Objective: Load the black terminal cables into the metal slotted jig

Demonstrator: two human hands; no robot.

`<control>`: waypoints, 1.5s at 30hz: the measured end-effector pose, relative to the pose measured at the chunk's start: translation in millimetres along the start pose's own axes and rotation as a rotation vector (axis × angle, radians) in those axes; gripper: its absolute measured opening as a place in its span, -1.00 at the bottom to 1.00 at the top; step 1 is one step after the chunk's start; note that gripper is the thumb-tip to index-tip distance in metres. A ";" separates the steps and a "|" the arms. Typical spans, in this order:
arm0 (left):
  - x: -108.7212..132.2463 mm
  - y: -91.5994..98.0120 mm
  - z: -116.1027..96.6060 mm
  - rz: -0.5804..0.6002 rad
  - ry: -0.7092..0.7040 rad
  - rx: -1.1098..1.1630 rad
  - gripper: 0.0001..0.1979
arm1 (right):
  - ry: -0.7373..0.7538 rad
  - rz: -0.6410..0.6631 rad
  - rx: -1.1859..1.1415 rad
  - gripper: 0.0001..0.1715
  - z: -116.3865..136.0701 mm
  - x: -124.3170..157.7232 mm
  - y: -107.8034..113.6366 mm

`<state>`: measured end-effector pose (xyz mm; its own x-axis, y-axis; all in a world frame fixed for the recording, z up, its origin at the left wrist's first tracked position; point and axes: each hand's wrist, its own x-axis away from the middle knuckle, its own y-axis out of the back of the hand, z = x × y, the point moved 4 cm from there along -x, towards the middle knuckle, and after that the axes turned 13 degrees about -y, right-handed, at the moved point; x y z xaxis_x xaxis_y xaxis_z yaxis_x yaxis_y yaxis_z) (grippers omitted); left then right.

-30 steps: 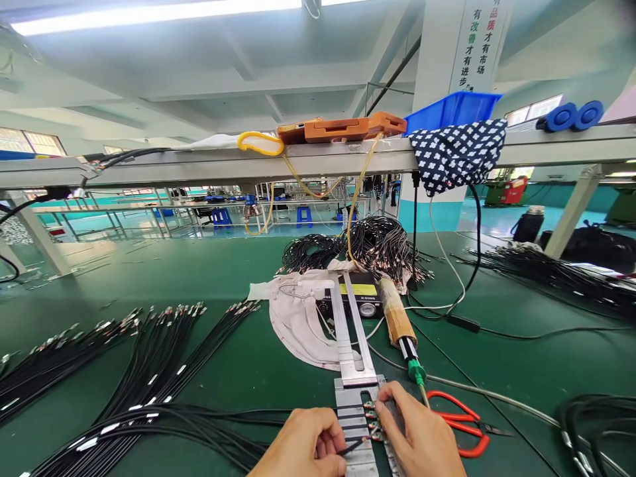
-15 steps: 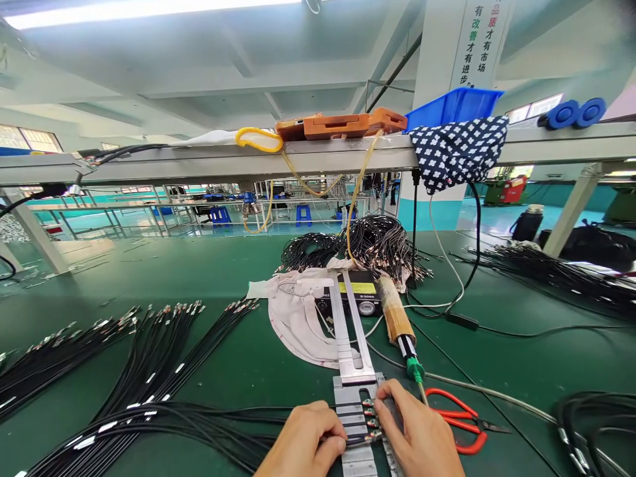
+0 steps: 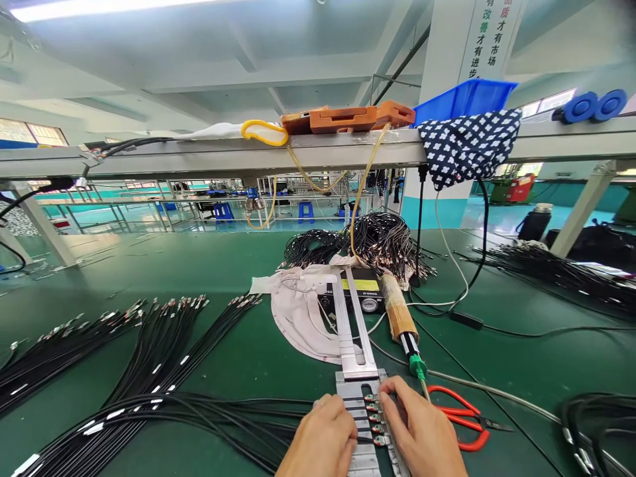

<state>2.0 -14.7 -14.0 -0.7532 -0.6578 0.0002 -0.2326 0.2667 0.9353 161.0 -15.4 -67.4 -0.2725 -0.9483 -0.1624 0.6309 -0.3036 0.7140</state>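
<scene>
A slotted metal fixture lies on the green bench with several black cables laid across it. Their small metal connector ends sit in a row along its right part. My left hand is closed over the cables at the fixture's left edge, fingers curled together; the fingertips are partly hidden. At the right rail of the fixture, my right hand grips with bent finger and thumb beside the connector ends. A soldering iron with a wrapped handle and green collar points toward the right hand.
Red-handled cutters lie right of my right hand. Cable bundles spread at left, with coils behind. A black device and pale cloth sit beyond the fixture. Overhead, a shelf rail crosses the bench.
My left hand has moved right, farther onto the fixture, and its fingers have curled in. The lowest connector now lies in line with the others. The view has shifted slightly.
</scene>
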 end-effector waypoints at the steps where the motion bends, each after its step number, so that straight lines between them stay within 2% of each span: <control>1: -1.1 0.2 -1.7 0.015 -0.004 -0.015 -0.79 | 0.002 0.005 -0.009 -0.69 0.4 0.1 0.5; 5: -4.1 1.4 -8.4 0.071 -0.018 -0.079 -0.77 | 0.011 0.059 -0.017 -0.75 0.4 -1.0 7.0; 8: -4.1 0.9 -9.4 0.075 -0.032 -0.110 -0.76 | 0.035 0.184 -0.025 -0.70 0.1 -2.9 13.0; 11: -3.0 -0.9 -5.5 0.008 -0.062 -0.083 -0.76 | 0.042 0.278 -0.036 -0.61 1.5 -4.0 16.4; 14: -1.1 -3.6 -0.2 -0.083 -0.094 0.001 -0.80 | 0.001 0.293 -0.001 -0.54 4.5 -4.1 15.8; 17: 1.4 -6.4 5.2 -0.168 -0.066 0.149 -0.81 | -0.052 0.312 0.056 -0.51 7.3 -4.7 14.0; 20: 2.9 -9.5 8.3 -0.218 -0.022 0.252 -0.78 | -0.061 0.358 0.034 -0.58 7.5 -7.1 15.2; 24: 1.7 -11.9 7.1 -0.238 -0.031 0.250 -0.77 | -0.043 0.392 -0.021 -0.66 3.8 -10.0 19.5; 30: 0.8 -13.0 3.8 -0.186 -0.027 0.126 -0.79 | -0.045 0.398 -0.034 -0.62 5.0 -4.1 18.7; 34: 0.5 -14.4 1.3 -0.156 0.005 0.060 -0.80 | -0.063 0.390 0.070 -0.47 6.3 -0.2 11.3; 38: -1.2 -9.5 -1.9 -0.138 0.001 0.015 -0.81 | -0.075 0.378 0.157 -0.44 5.0 -0.6 6.8; 42: 3.0 -5.2 -3.4 0.013 -0.059 -0.129 -0.93 | -0.071 0.374 0.191 -0.41 2.6 -1.1 6.5; 45: 9.8 -20.5 -1.0 0.110 -0.072 -0.217 -0.85 | -0.084 0.387 0.199 -0.40 3.6 0.2 7.5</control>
<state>0.0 -27.3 -32.8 -0.8107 -0.5788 0.0883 -0.0150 0.1713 0.9851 163.1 -17.6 -59.7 -0.1071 -0.9754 0.1929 0.5483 0.1039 0.8298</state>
